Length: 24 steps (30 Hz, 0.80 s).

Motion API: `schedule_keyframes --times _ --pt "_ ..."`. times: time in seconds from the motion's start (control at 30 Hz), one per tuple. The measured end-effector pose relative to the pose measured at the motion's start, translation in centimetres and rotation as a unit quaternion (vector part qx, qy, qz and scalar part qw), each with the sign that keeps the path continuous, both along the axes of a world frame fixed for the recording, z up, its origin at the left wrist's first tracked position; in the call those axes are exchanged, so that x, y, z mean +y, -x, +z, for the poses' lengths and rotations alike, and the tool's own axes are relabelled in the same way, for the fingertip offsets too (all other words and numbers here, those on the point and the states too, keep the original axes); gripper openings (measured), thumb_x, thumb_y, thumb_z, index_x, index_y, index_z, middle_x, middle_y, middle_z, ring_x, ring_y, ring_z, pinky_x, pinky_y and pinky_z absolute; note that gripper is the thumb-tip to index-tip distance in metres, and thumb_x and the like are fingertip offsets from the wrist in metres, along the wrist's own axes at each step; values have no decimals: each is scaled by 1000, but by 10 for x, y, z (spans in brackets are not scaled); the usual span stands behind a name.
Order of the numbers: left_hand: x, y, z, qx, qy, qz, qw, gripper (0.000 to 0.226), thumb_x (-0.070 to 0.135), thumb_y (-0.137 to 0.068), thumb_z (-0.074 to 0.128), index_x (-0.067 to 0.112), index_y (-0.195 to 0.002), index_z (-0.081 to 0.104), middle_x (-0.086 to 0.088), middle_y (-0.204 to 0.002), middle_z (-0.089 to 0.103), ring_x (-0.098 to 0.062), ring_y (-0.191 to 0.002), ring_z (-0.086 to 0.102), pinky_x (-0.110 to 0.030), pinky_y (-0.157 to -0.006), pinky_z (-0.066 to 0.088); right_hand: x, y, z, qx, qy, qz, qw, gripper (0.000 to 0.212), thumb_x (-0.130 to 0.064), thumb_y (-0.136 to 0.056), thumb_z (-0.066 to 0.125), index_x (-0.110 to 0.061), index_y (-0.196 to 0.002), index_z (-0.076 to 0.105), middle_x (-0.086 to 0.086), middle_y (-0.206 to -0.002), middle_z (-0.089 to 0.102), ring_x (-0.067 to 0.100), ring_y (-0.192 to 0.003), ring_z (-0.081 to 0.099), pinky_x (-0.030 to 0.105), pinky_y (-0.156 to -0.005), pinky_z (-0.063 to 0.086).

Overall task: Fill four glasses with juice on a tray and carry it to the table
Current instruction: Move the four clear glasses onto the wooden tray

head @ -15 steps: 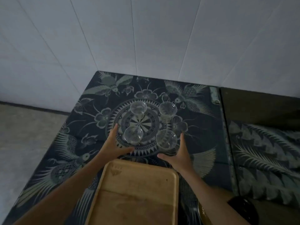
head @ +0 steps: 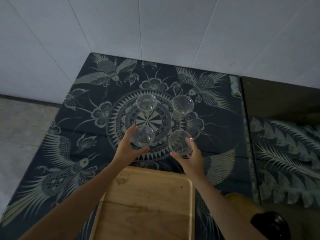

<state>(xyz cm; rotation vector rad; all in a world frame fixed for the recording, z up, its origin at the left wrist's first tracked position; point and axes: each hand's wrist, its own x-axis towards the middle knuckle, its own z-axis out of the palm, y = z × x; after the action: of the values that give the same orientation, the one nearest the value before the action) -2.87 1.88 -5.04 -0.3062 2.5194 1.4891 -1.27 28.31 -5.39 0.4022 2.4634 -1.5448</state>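
Clear stemmed glasses stand on a dark cloth with a round pattern. Two are at the back: the far left glass (head: pixel 146 102) and the far right glass (head: pixel 182 104). My left hand (head: pixel 128 148) curls around the near left glass (head: pixel 143 137). My right hand (head: pixel 189 157) wraps the near right glass (head: pixel 180 142), fingers over its rim. All glasses look empty. A wooden tray (head: pixel 147 203) lies just in front of me, between my forearms, with nothing on it.
The patterned cloth covers a low table (head: pixel 86 144) set against a white tiled wall (head: pixel 155 32). A second patterned surface (head: pixel 285 161) adjoins on the right. A dark round object (head: pixel 271 226) sits at the lower right.
Both hands have moved forward from beside the near glasses and closed around them. The view has moved closer to the table.
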Motion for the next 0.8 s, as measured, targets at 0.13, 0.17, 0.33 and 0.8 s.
schedule_keyframes --times 0.13,0.17,0.33,0.8 --pt "-2 5 -5 20 -1 26 999 87 28 -73 96 27 -146 51 11 -139 63 -14 -129 60 -52 -109 54 0 0 -2 8 -1 -9 1000 88 -64 -67 83 -38 -144 48 -13 -141 50 7 -132 47 46 -109 48" --pt "-2 5 -4 22 0 26 999 86 28 -72 96 27 -146 51 12 -139 63 -12 -130 60 -52 -108 54 0 0 -1 11 -1 -10 1000 87 -63 -67 83 -38 -143 48 -14 -141 51 7 -132 48 46 -109 48" --pt "-1 -1 6 37 -8 32 999 87 27 -71 97 28 -145 52 17 -138 63 -7 -129 61 -52 -106 56 2 -5 5 17 1 -5 1000 85 -61 -68 84 -40 -142 48 -14 -141 51 7 -132 47 47 -109 48" --pt "19 -68 52 90 -63 76 991 70 12 -70 97 29 -126 58 15 -122 64 0 -114 66 -39 -95 62 15 -35 58 55 43 37 997 90 -53 -72 84 -38 -148 38 -22 -144 49 3 -136 45 41 -109 47"
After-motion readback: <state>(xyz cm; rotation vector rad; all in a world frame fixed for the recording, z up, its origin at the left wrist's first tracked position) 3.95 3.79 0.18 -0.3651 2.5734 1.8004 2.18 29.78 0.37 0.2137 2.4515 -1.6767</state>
